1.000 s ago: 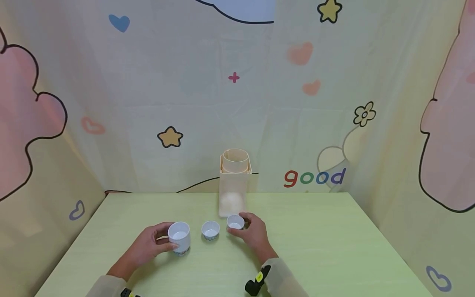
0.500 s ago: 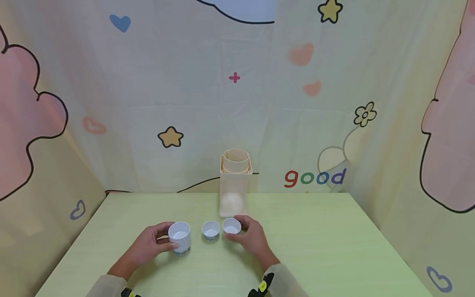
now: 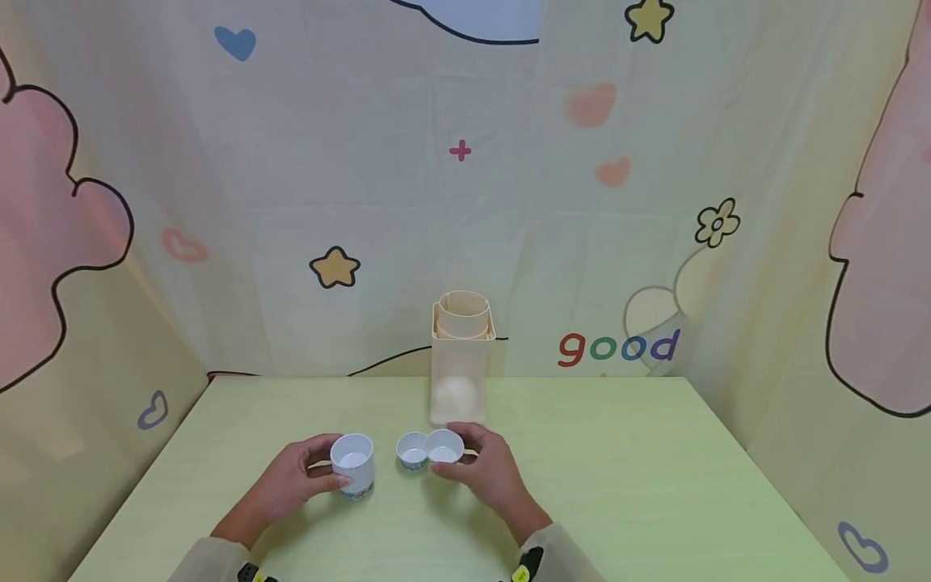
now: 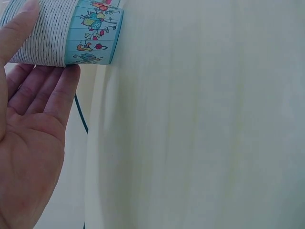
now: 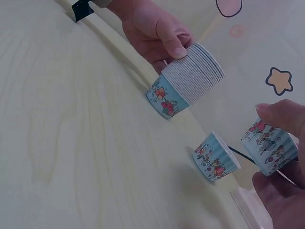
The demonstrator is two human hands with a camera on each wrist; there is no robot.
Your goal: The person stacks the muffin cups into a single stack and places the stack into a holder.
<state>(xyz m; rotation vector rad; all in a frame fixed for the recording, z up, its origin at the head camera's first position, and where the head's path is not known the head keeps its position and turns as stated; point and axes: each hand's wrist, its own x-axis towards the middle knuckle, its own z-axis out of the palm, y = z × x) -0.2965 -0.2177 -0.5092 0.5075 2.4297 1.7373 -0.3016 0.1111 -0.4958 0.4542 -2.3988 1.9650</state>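
My left hand (image 3: 309, 475) grips a stack of nested paper cups (image 3: 353, 469) by its sides; in the left wrist view the stack (image 4: 62, 33) shows many white rims and a light-blue base printed with flowers and birds. A single paper cup (image 3: 411, 457) of the same print stands upright on the table to the right of the stack. My right hand (image 3: 489, 469) holds another paper cup (image 3: 444, 446) between thumb and fingers, mouth up. In the head view that cup overlaps the standing one's edge; the right wrist view shows the held cup (image 5: 269, 145) raised and apart from it.
A tall beige holder (image 3: 458, 376) with a round tube in its top stands at the back of the table, just behind the cups. Pale green wood-grain table (image 3: 618, 469) stretches to both sides. A printed cloth backdrop (image 3: 393, 162) hangs behind and around it.
My right hand has moved left and slightly nearer with its paper cup, from the holder's front to the standing cup's right edge. My left hand and the stack have stayed put.
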